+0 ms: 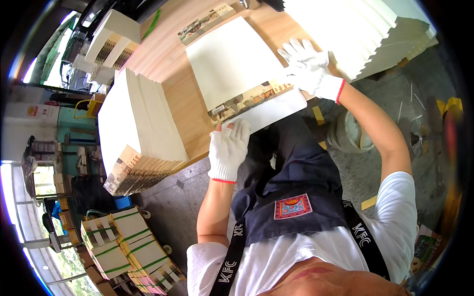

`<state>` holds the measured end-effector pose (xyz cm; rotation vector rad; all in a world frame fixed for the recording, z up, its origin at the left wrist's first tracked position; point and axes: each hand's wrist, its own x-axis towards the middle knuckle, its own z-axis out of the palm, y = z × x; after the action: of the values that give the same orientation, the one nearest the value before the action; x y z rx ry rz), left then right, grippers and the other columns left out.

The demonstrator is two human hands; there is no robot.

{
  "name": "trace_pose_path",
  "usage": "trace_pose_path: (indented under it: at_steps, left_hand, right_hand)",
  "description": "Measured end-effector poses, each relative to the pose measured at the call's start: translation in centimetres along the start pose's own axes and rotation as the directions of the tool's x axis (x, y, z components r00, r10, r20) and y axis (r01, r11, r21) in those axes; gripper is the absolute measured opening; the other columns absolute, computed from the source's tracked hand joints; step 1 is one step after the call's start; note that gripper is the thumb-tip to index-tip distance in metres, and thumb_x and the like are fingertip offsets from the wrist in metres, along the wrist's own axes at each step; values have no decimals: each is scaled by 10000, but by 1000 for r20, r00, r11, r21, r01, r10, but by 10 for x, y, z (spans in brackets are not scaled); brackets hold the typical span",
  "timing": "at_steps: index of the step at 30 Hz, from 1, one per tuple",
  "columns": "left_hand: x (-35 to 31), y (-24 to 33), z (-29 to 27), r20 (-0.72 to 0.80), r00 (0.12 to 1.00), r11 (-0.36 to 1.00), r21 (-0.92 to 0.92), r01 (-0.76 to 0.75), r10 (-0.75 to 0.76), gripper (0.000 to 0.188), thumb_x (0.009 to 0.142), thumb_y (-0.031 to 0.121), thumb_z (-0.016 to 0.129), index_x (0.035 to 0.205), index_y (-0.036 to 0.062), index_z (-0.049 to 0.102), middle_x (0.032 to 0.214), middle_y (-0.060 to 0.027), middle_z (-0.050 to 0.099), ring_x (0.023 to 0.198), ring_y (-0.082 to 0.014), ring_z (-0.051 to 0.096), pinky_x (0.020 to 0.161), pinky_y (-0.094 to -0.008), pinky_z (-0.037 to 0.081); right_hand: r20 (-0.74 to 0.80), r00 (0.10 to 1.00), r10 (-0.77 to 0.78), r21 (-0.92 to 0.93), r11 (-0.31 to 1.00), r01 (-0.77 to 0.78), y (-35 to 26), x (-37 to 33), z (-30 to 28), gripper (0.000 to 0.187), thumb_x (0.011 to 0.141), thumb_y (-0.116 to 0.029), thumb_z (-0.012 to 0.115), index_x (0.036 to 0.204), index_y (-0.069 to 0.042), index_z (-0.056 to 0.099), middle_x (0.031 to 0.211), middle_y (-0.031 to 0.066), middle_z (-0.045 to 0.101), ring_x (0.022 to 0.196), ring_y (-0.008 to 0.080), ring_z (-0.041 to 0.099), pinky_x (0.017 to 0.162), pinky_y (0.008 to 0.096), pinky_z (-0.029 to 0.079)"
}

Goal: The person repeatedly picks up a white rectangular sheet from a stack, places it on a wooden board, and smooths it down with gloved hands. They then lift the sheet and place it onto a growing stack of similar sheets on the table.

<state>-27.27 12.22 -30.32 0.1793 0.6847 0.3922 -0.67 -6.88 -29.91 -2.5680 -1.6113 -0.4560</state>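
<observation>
A large white book block or sheet stack (237,59) lies on the wooden table in front of me. A brown-and-cream printed paper cover (252,102) runs along its near side, and its plain white flap (279,112) sticks out past the table edge. My left hand (229,150), in a white glove with a red cuff and some bare fingertips, is closed at the cover's near left corner. Part of its grip is hidden. Gloved likewise, my right hand (313,71) lies with fingers spread at the cover's right end.
Tall stacks of covered white books stand on the left (133,123) and far right (345,29). Another stack (113,39) and a printed strip (205,22) lie farther back. Strapped bundles (126,246) sit lower left; a round bucket (348,130) stands by the table.
</observation>
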Motion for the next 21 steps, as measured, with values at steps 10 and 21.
trace_pose_path:
  at_steps: [10,21]
  left_hand:
    - [66,3,5,14,962,957,99,-273,273,131,954,188,523,1033,84,508,1201,-117,514,1206,-302,517,1064,-593,425]
    - [25,54,58,-36,976,955,218,-204,216,220,948,139,490,1125,9,502,1121,-168,597,1091,-360,621,921,-544,582]
  right_hand:
    - [216,960,178,140,967,-211,-2,20,1,487,932,-282,581,1401,-153,558,1511,119,458,1406,372,365,1190,441,225]
    - [615,784,-84,663,-483,-572,-24,87,5,495,1040,-366,448,1427,-59,485,1388,80,567,1224,178,563,1007,277,448]
